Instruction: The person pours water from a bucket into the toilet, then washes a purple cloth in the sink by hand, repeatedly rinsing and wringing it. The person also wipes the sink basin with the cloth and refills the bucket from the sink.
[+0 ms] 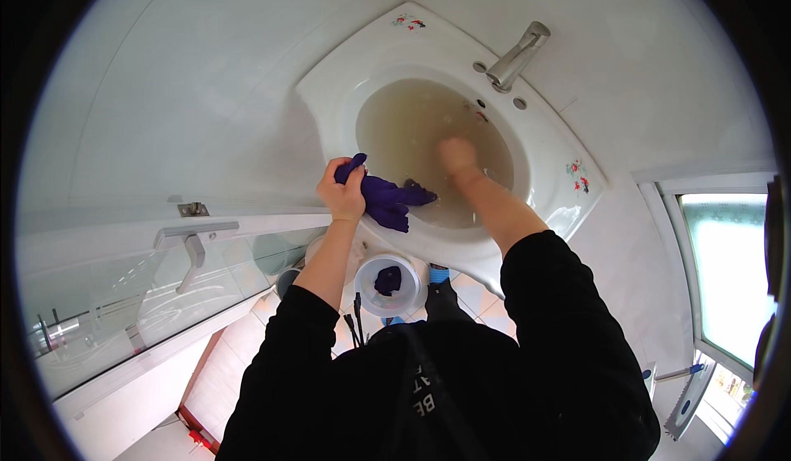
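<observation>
My left hand (341,189) is closed round one end of a wet purple cloth (384,201) at the sink's near left rim. The cloth drapes over the rim, its other end reaching the water. My right hand (457,158) is down in the cloudy brownish water (404,123) of the white sink (334,82), blurred. Its fingers are hidden by the murk, so I cannot see whether they grip anything.
A chrome faucet (517,56) stands at the sink's far right. Below the near rim, a white bucket (368,282) on the tiled floor holds a dark cloth (387,280). A glass-panelled door with a handle (196,251) is on the left, a bright window (725,271) on the right.
</observation>
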Demonstrator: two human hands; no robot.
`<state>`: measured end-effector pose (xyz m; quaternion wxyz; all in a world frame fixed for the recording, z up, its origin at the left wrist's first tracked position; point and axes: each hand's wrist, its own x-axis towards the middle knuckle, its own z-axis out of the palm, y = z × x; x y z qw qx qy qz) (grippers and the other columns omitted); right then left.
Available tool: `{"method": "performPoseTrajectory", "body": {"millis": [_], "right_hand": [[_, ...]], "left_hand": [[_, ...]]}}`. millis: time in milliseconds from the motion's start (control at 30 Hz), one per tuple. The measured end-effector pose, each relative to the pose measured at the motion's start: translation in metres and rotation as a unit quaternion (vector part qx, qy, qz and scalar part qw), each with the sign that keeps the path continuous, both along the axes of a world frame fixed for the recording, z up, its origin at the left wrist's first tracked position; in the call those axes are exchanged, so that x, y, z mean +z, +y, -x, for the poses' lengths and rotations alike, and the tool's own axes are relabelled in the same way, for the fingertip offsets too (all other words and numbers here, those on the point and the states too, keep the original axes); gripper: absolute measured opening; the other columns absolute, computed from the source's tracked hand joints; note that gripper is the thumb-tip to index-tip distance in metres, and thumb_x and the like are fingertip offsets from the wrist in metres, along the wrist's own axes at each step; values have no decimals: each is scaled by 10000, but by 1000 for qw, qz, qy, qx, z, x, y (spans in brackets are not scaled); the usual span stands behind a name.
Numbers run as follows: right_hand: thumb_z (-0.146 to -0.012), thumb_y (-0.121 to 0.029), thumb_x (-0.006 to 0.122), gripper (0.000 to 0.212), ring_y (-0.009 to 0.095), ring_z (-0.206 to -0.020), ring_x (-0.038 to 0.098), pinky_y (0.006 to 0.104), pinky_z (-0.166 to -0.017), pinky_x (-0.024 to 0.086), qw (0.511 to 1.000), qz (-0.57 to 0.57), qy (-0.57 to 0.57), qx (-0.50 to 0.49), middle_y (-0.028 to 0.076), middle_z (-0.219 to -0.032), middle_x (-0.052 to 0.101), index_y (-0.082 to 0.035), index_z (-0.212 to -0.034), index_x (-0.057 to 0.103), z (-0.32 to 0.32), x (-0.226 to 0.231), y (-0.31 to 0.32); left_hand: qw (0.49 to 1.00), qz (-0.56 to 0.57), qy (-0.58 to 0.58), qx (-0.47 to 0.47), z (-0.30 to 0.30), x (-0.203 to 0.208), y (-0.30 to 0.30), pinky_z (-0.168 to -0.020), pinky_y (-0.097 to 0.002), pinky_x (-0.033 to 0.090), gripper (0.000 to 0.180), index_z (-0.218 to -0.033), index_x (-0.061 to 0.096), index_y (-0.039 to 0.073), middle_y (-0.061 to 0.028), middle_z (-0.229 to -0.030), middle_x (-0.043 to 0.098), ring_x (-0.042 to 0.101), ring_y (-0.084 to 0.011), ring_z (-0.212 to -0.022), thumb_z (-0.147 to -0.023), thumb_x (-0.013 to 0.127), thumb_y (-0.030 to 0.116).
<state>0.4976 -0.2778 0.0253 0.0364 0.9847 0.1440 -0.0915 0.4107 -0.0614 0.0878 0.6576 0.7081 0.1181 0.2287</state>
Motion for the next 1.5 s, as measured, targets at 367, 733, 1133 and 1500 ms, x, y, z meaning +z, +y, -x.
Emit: {"method": "performPoseTrajectory", "body": {"millis": [367, 733, 1133, 1500], "right_hand": [[-837, -135, 498, 299, 285, -1138, 497, 420, -1022, 307, 994, 92, 10, 51, 169, -1150, 573, -51, -1104, 605, -50, -41, -46], [-857, -133, 482, 348, 315, -1014, 581, 417, -826, 493, 999, 24, 34, 22, 213, -1180, 531, 14, -1169, 532, -16, -35, -23], [-883, -184, 457, 423, 306, -1043, 569, 406, -858, 463, 934, 187, -35, 301, 202, -1175, 547, -6, -1266, 463, -23, -80, -96], [-814, -131, 462, 309, 334, -1012, 579, 396, -886, 450, 945, 62, 170, 271, 191, -1095, 599, -27, -1057, 622, -50, -25, -80]], "left_hand": [[1000, 0, -3, 5, -2, -16, 1, -612, -264, 472, 131, -790, 608, -5, -90, -662, 620, 582, -144, -610, -698, 655, 76], [1000, -9, 6, 22, 1, -12, 1, -603, -263, 469, 133, -790, 611, 8, -71, -664, 623, 578, -133, -606, -689, 663, 76], [998, -53, 20, -12, 1, -4, -6, -645, -241, 486, 113, -840, 602, -24, -69, -709, 637, 610, -122, -672, -737, 630, 14], [999, -44, 27, -1, 0, 1, -3, -630, -237, 477, 115, -828, 606, -15, -53, -691, 628, 593, -110, -661, -729, 647, 28]]}}
